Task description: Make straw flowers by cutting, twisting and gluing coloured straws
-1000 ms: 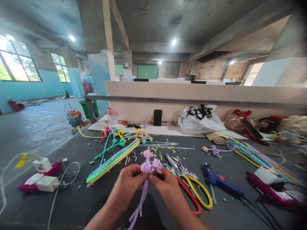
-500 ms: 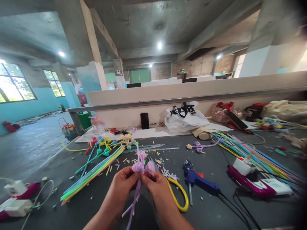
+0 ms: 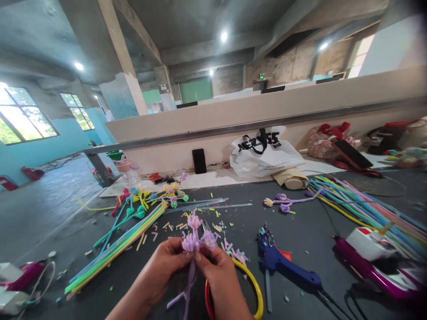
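Between both hands is a purple pipe-cleaner flower (image 3: 191,242), with several fluffy blossoms at the top and twisted stems hanging below. My left hand (image 3: 168,262) pinches it just under the blossoms from the left. Thumb and fingers of my right hand (image 3: 216,266) close on the same spot from the right. Part of the grip is hidden behind the blossoms. Beneath my right hand lie scissors with yellow and red handles (image 3: 255,284). A blue hot glue gun (image 3: 290,266) rests to the right of them.
Pipe-cleaner bundles lie at left (image 3: 116,249) and right (image 3: 363,209). Finished coloured flowers (image 3: 143,202) sit behind the left bundle. Cut scraps (image 3: 230,251) litter the dark table. A purple power strip (image 3: 376,266) is at right; a white bag (image 3: 263,155) and phone (image 3: 199,161) stand along the partition.
The view has tilted and shifted slightly. My hands keep hold of the flower in nearly the same place, and the red scissor handle now shows beside my right hand.
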`<state>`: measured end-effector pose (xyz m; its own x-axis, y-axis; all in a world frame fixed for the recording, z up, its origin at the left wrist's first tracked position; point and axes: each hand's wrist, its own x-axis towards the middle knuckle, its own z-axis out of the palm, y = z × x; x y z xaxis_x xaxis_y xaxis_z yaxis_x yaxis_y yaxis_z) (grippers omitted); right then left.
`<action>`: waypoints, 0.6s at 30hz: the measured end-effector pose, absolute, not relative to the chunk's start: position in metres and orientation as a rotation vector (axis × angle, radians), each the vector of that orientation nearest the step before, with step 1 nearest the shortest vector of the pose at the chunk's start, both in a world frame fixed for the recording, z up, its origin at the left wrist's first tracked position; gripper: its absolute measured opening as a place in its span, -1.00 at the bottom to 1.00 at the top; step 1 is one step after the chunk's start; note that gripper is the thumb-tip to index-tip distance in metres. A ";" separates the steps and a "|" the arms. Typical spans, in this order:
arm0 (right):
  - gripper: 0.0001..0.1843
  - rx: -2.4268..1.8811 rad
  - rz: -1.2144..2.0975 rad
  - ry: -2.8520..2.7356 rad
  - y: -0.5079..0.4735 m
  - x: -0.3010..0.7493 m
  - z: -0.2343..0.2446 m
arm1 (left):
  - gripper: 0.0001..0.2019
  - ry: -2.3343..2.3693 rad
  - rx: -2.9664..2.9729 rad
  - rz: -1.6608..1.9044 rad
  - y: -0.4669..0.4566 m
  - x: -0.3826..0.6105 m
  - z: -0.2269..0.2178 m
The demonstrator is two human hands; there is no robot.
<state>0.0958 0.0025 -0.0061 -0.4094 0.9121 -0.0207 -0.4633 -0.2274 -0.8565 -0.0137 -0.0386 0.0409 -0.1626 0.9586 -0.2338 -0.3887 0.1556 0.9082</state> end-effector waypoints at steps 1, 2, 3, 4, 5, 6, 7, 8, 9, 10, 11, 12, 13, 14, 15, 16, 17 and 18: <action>-0.75 -0.692 1.825 -0.986 0.001 0.096 -0.005 | -0.76 1.126 0.669 1.368 -0.040 -0.014 0.038; -0.75 -0.709 1.855 -0.970 0.000 0.096 -0.004 | -0.78 1.099 0.668 1.375 -0.041 -0.015 0.035; -0.74 -0.722 1.876 -0.955 -0.001 0.096 -0.002 | -0.79 1.074 0.669 1.380 -0.042 -0.016 0.033; -0.74 -0.722 1.879 -0.955 -0.002 0.096 0.000 | -0.81 1.053 0.671 1.382 -0.042 -0.017 0.030; -0.74 -0.722 1.875 -0.961 -0.003 0.095 0.001 | -0.82 1.043 0.680 1.382 -0.043 -0.019 0.028; -0.74 -0.722 1.862 -0.972 -0.004 0.094 0.002 | -0.82 1.046 0.702 1.379 -0.043 -0.022 0.027; -0.75 -0.722 1.841 -0.985 -0.005 0.093 0.003 | -0.83 1.064 0.740 1.378 -0.043 -0.025 0.025; -0.75 -0.718 1.819 -1.002 -0.005 0.092 0.004 | -0.84 1.094 0.792 1.386 -0.043 -0.028 0.024; -0.76 -0.711 1.797 -1.017 -0.007 0.091 0.005 | -0.85 1.128 0.852 1.402 -0.043 -0.032 0.023; -0.76 -0.699 1.783 -1.034 -0.008 0.089 0.005 | -0.86 1.158 0.911 1.418 -0.044 -0.036 0.021; -0.76 -0.684 1.775 -1.049 -0.011 0.088 0.006 | -0.86 1.177 0.961 1.426 -0.044 -0.040 0.020; -0.75 -0.668 1.773 -1.066 -0.013 0.086 0.007 | -0.87 1.185 0.997 1.423 -0.045 -0.043 0.018; -0.74 -0.658 1.773 -1.081 -0.017 0.084 0.008 | -0.86 1.184 1.022 1.410 -0.046 -0.046 0.017; -0.73 -0.655 1.768 -1.090 -0.020 0.082 0.010 | -0.86 1.174 1.041 1.393 -0.047 -0.048 0.016; -0.73 -0.662 1.757 -1.094 -0.024 0.080 0.011 | -0.85 1.157 1.058 1.383 -0.049 -0.050 0.015; -0.72 -0.674 1.739 -1.097 -0.028 0.078 0.013 | -0.84 1.139 1.073 1.384 -0.052 -0.051 0.015; -0.72 -0.684 1.716 -1.099 -0.032 0.076 0.015 | -0.82 1.124 1.081 1.397 -0.055 -0.051 0.016; -0.72 -0.689 1.694 -1.104 -0.035 0.074 0.017 | -0.81 1.112 1.085 1.413 -0.058 -0.052 0.018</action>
<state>0.0737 -0.0346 0.0166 -0.3758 0.9257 0.0440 -0.4136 -0.1250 -0.9018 -0.0516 -0.0583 0.0179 -0.1035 0.9924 0.0662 -0.1689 -0.0831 0.9821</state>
